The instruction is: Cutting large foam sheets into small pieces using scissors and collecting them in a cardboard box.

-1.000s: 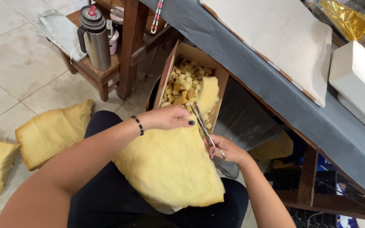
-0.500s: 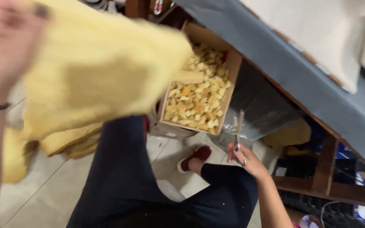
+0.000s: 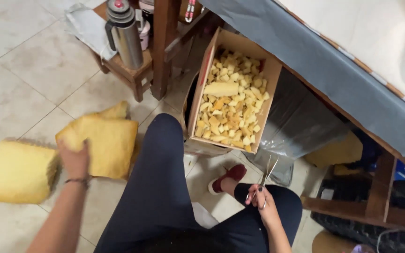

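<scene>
My left hand [image 3: 74, 160] reaches down to the floor at my left and rests on a yellow foam slab [image 3: 104, 143]. A second thick foam block [image 3: 19, 171] lies just left of it. My right hand [image 3: 262, 205] hovers over my right knee, shut on a pair of scissors [image 3: 267, 170] whose blades point up and stand slightly apart. A cardboard box [image 3: 204, 82] full of small yellow foam cubes stands tilted in front of my knees, with one longer foam strip [image 3: 221, 89] lying on top.
A steel thermos [image 3: 124, 33] stands on a low wooden stool [image 3: 130, 74] at the back left. A grey-covered table [image 3: 333, 70] runs along the right, with a grey plastic bag [image 3: 301, 122] under it. My red shoe [image 3: 228, 177] rests on the tiled floor.
The big foam sheet went from my lap up past the camera and down to the floor on my left. My right hand dropped the scissors from the foam to my knee.
</scene>
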